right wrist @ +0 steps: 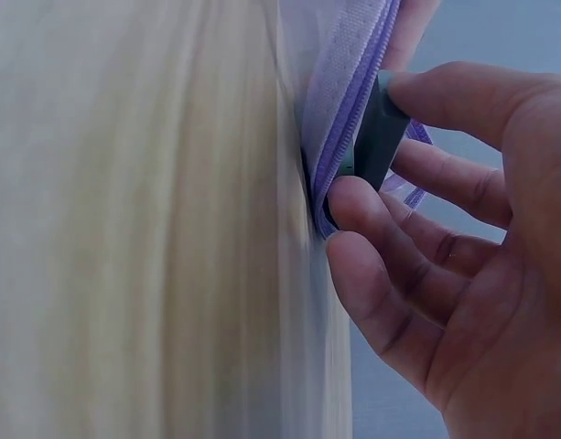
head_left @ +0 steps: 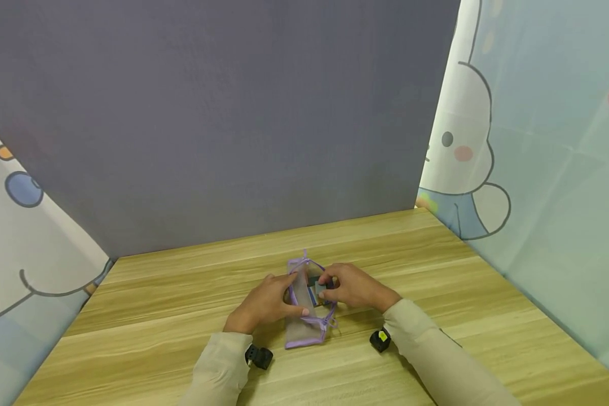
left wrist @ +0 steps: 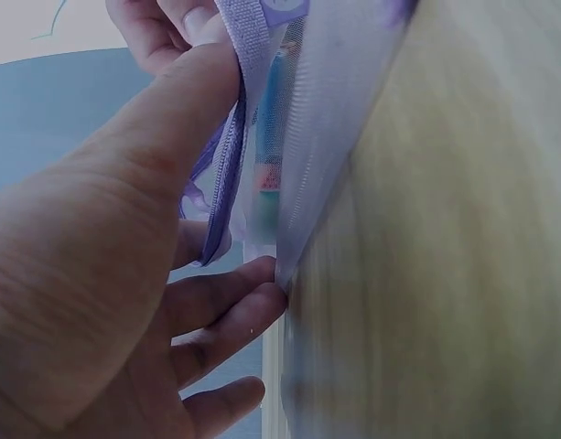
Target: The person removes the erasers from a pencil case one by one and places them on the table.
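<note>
On the table lies a mesh zip pencil pouch (head_left: 303, 330) with purple trim, its zip undone and its mouth spread. My left hand (head_left: 266, 301) holds the pouch's left zip edge, with thumb and fingers spread along it. At the opening, my right hand (head_left: 355, 287) pinches a dark grey-green block (right wrist: 381, 133) between thumb and fingers; part of it is hidden behind the zip edge. Inside the pouch, a slim blue item (left wrist: 271, 101) with a pink and green lower part shows through the mesh.
The wooden table (head_left: 182, 293) runs back to a dark grey panel (head_left: 233, 113). Cartoon-printed curtains (head_left: 548, 225) hang at both sides. A black wrist camera (head_left: 380, 340) sits by the right wrist, and another camera (head_left: 260, 357) by the left.
</note>
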Available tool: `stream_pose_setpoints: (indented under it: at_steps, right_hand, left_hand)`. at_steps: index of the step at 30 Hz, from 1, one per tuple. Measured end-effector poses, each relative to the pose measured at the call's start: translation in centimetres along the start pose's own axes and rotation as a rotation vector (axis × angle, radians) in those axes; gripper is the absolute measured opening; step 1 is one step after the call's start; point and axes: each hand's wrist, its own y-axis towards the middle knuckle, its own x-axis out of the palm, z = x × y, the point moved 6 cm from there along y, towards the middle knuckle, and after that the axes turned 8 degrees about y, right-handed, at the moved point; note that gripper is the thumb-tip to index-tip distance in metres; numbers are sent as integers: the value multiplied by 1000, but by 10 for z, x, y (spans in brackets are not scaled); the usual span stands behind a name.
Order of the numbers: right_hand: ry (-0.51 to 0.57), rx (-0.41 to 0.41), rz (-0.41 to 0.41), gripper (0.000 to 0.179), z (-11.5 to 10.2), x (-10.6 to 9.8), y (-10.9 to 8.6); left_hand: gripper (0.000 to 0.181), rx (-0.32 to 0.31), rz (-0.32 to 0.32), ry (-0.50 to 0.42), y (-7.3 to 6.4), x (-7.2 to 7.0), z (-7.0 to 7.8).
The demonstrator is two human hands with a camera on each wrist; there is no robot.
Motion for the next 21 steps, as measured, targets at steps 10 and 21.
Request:
stream_pose_setpoints:
  at_steps: [10, 21]
  right_hand:
    - [57, 20, 20, 23, 2, -2, 1]
    - [77, 59, 43, 22, 3, -1, 1]
  left_hand:
    - [97, 23, 16, 35, 1, -1, 0]
    - [99, 18, 1, 33, 2, 1, -2]
